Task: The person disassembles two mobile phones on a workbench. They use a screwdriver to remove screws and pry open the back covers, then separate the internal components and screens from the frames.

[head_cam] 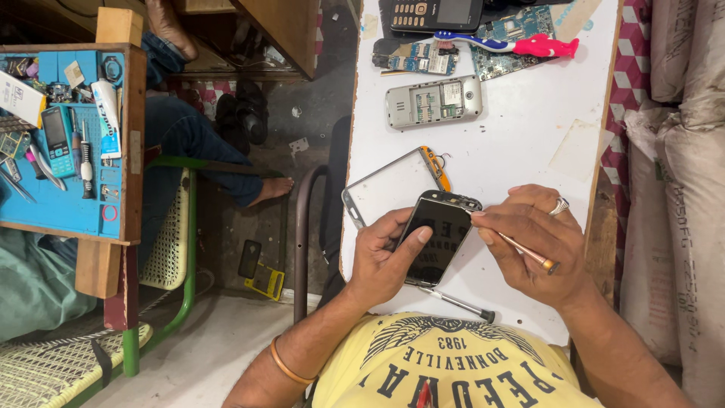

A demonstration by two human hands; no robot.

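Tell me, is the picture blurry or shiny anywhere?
Head view: sharp on the left hand, the right hand and the dark phone; the white table looks bright with soft, faint shadows; the phone's screen shows a dim reflection, no strong glare; the edges bend a little, like a wide lens.

Bare forearms, yellow tee, a ring and a bangle

Here's the person at the bottom of the frame, wearing a yellow T-shirt point(453, 363) with short sleeves, so both forearms run bare up toward the middle of the picture. Across the chest there's dark printed lettering in curved rows, topped by a dark spread-wing emblem just under the collar line. Something small and red shows at the lower edge of the shirt, too cut off to make out. On the left hand point(381, 261) side, a thin orange-gold bangle point(287, 366) circles the forearm near the lower middle. On the right hand point(532, 242), a silver-coloured ring point(559, 205) sits on one finger, right of centre.
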